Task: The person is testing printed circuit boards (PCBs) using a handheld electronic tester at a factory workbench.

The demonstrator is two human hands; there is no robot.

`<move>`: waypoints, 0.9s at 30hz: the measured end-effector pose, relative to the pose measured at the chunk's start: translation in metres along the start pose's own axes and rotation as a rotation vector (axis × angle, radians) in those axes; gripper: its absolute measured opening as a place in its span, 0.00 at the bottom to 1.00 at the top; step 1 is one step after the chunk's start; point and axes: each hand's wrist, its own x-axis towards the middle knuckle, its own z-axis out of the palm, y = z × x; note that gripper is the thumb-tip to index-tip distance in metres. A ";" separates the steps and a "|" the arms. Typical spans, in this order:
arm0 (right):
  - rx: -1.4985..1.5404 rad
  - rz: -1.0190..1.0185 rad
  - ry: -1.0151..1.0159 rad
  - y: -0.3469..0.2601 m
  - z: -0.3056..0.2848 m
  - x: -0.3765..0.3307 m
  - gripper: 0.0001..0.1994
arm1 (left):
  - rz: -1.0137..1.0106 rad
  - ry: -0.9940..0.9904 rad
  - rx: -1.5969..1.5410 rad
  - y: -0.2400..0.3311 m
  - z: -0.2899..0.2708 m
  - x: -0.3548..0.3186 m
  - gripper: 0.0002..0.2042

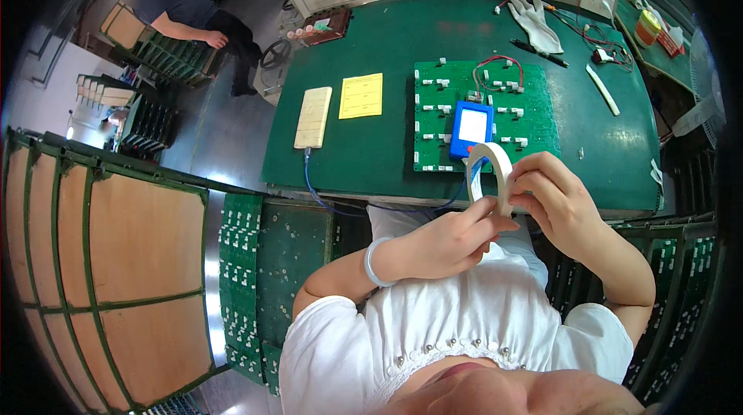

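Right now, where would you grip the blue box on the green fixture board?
Grip the blue box across its two long side walls, coming straight down from above. It lies flat, and white pegs and red wires crowd the green fixture board. Both hands hold the tape roll just in front.

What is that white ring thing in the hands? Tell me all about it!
It is a roll of tape, a thin, pale cream ring with a wide open middle, and it looks papery. It stands on edge, held up in the air in front of the green workbench, just below the blue box. The left hand pinches its lower rim, and the right hand grips its right side.
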 end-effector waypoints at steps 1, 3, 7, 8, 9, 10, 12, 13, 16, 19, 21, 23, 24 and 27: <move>-0.021 -0.015 -0.009 0.001 0.001 -0.001 0.11 | 0.007 -0.006 -0.002 0.000 0.000 0.000 0.22; -0.046 -0.028 -0.015 0.001 0.002 -0.002 0.10 | -0.021 0.000 0.000 0.000 0.001 0.000 0.22; -0.263 -0.125 0.005 0.000 0.011 -0.008 0.12 | -0.054 -0.003 -0.041 0.001 0.002 0.001 0.21; -0.333 -0.126 0.059 -0.001 0.015 -0.010 0.12 | -0.072 0.003 -0.062 0.001 0.002 0.001 0.22; -0.400 -0.127 0.112 -0.002 0.018 -0.011 0.12 | -0.093 0.010 -0.081 0.001 0.003 0.002 0.23; -0.405 -0.122 0.117 -0.001 0.021 -0.013 0.12 | -0.088 0.004 -0.080 0.002 0.004 0.002 0.23; -0.416 -0.121 0.156 0.001 0.026 -0.016 0.11 | -0.089 0.023 -0.071 0.002 0.005 0.003 0.23; -0.423 -0.115 0.159 0.001 0.026 -0.016 0.11 | -0.083 0.016 -0.072 0.002 0.005 0.003 0.23; -0.446 -0.106 0.158 0.002 0.027 -0.017 0.11 | -0.085 0.018 -0.087 0.002 0.005 0.003 0.21; -0.498 -0.087 0.166 0.002 0.030 -0.019 0.11 | -0.101 0.008 -0.135 0.002 0.006 0.005 0.21; -0.465 -0.082 0.157 0.006 0.030 -0.019 0.12 | -0.076 0.018 -0.075 0.003 0.006 0.007 0.21; -0.428 -0.069 0.161 0.007 0.031 -0.020 0.11 | -0.086 -0.002 -0.074 0.004 0.005 0.007 0.21; -0.393 -0.052 0.165 0.007 0.031 -0.020 0.11 | -0.094 -0.023 -0.075 0.004 0.003 0.008 0.21; -0.392 -0.042 0.126 0.009 0.030 -0.022 0.14 | -0.086 -0.029 -0.110 0.002 0.005 0.009 0.20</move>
